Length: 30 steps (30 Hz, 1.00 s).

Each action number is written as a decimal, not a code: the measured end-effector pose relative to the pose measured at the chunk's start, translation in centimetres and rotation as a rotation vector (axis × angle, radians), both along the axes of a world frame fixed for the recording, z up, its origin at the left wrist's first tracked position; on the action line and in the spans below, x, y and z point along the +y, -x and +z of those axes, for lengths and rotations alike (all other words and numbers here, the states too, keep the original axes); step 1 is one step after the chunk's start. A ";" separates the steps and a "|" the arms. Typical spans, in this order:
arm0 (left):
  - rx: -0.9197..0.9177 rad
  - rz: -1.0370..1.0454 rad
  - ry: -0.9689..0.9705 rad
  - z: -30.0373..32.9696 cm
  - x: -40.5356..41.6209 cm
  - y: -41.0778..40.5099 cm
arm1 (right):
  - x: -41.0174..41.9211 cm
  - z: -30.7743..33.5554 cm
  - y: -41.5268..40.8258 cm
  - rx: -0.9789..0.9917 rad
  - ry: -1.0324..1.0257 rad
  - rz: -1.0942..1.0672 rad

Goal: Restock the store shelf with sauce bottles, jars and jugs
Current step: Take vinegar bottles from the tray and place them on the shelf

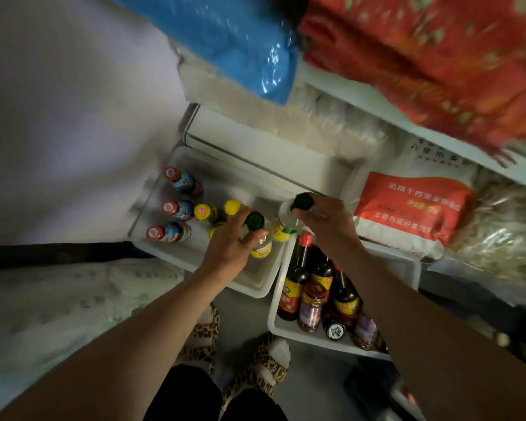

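Observation:
My left hand (230, 241) grips a clear bottle with a dark green cap and yellow label (260, 238) by its neck, inside the white bin (255, 284) on the bottom shelf. My right hand (322, 223) grips a second clear bottle with a dark green cap (287, 221) just to its right, above the bin's right edge. Three red-capped bottles (176, 208) stand along the bin's left side, and yellow-capped bottles (217, 211) stand in its middle.
A second white bin (278, 323) at lower right holds several dark sauce bottles and jars. An orange-and-white flour bag (407, 214) lies right of the bins. Blue and red bags sit on shelves above. My feet in leopard-print slippers stand below.

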<state>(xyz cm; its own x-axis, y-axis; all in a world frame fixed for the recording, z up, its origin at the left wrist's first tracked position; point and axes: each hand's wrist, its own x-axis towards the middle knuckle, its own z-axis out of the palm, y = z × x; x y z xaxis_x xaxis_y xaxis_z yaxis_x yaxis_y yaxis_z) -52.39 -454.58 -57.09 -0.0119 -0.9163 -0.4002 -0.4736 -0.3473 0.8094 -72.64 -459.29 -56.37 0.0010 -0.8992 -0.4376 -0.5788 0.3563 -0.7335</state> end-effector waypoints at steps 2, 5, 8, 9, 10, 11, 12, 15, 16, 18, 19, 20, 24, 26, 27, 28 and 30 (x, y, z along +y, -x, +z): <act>0.018 -0.007 0.006 4.4 -0.4 -0.7 | 0.3 5.0 0.3 -0.022 0.041 -0.009; 0.063 0.021 -0.001 12.0 -0.9 -1.5 | 1.0 12.6 0.6 -0.035 0.097 -0.025; 0.096 0.027 0.040 20.4 -1.4 -2.0 | 1.8 20.7 0.7 -0.050 0.172 -0.008; 0.089 0.019 0.068 23.4 -1.4 -2.1 | 2.1 23.4 0.8 -0.045 0.210 0.007; 0.066 0.009 0.104 26.4 -1.3 -2.3 | 2.4 26.5 0.7 -0.036 0.258 0.030; 0.048 0.008 0.142 29.5 -1.3 -2.4 | 2.7 29.6 0.7 -0.034 0.324 0.052; 0.041 0.013 0.176 32.4 -1.2 -2.5 | 3.1 32.8 0.6 -0.040 0.390 0.064; 0.086 0.032 0.284 41.4 -1.0 -2.7 | 4.3 42.5 0.3 -0.081 0.558 0.081; 0.105 0.045 0.315 44.4 -0.9 -2.7 | 4.7 45.7 0.3 -0.098 0.599 0.085; 0.166 0.085 0.367 49.9 -1.0 -2.5 | 5.3 51.8 0.3 -0.135 0.672 0.086; 0.212 0.106 0.393 52.4 -1.2 -2.6 | 5.6 54.8 0.3 -0.149 0.710 0.095; 0.242 0.114 0.428 54.8 -1.4 -2.6 | 5.7 57.7 0.3 -0.157 0.745 0.098; 0.271 0.099 0.617 64.1 -2.1 -2.5 | 5.1 66.8 0.2 -0.178 0.866 0.094; 0.294 0.078 0.683 68.2 -2.8 -2.3 | 4.5 70.6 -0.1 -0.192 0.934 0.076; 0.302 0.056 0.712 70.0 -3.2 -2.2 | 4.2 72.3 -0.3 -0.196 0.955 0.068; 0.302 0.035 0.739 71.7 -3.7 -2.1 | 3.8 74.0 -0.4 -0.204 0.973 0.059; 0.287 0.003 0.796 74.8 -4.9 -2.0 | 3.0 77.0 -0.7 -0.246 1.002 0.030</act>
<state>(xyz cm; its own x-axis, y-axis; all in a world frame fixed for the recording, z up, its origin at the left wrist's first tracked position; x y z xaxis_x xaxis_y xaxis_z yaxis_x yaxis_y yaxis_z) -50.41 -459.45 17.74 -0.0119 -0.9235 0.3833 -0.2118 0.3770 0.9017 -71.92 -456.32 20.68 0.0175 -0.8493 0.5277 -0.3707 -0.4957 -0.7854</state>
